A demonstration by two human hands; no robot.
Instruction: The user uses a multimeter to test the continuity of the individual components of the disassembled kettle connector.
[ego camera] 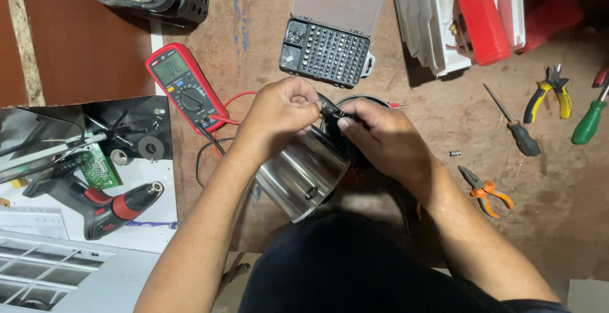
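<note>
A stainless steel kettle [303, 172] with a black base lies on its side in front of me. My left hand [279, 111] is closed over its upper edge, fingers pinched on a small black part near the base. My right hand [380, 136] grips the black base rim and pinches the same small black piece [335, 111] from the other side. Which hand carries it I cannot tell. Thin black and red leads run from under my left hand toward the red multimeter [184, 86].
An open screwdriver bit case [327, 52] lies beyond the kettle. A black-handled screwdriver [515, 126], orange pliers [485, 191], yellow pliers [553, 91] and a green screwdriver [590, 119] lie to the right. A red cordless drill [101, 204] and a circuit board [96, 166] lie to the left.
</note>
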